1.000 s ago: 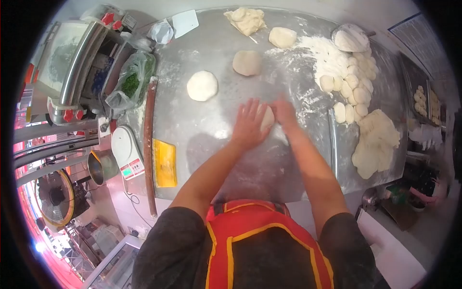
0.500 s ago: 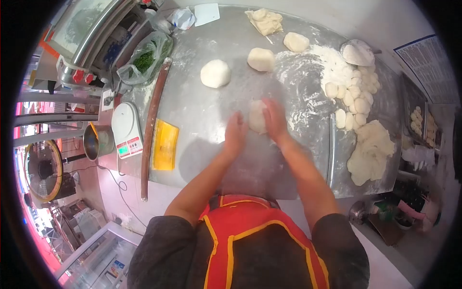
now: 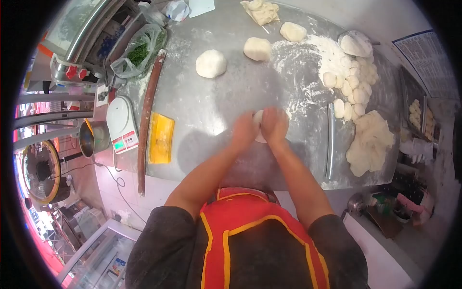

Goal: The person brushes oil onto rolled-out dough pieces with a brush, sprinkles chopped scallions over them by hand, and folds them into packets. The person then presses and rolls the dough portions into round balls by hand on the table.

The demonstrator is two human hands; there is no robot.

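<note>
A pale piece of dough (image 3: 259, 117) lies on the metal tabletop in front of me, mostly covered by my hands. My left hand (image 3: 245, 128) cups its left side, fingers curled in against it and slightly blurred. From the right, my right hand (image 3: 274, 124) is wrapped over the same piece, knuckles up. Beyond them sit three rounded dough lumps: one at the left (image 3: 211, 63), one in the middle (image 3: 257, 49) and one farther back (image 3: 293, 32). A rougher chunk of dough (image 3: 260, 11) rests at the far edge.
On the right are loose flour, several small dough pieces (image 3: 359, 96), a flour-filled bowl (image 3: 355, 44), a metal rod (image 3: 330, 139) and a flattened dough sheet (image 3: 369, 144). On the left lie a yellow scraper (image 3: 161, 138), a long wooden rolling pin (image 3: 149, 125), a scale (image 3: 121, 123) and bagged greens (image 3: 139, 54).
Both hands have come together over the dough, which was more exposed between them before. My right hand has turned inward over it. The whole view has shifted slightly.
</note>
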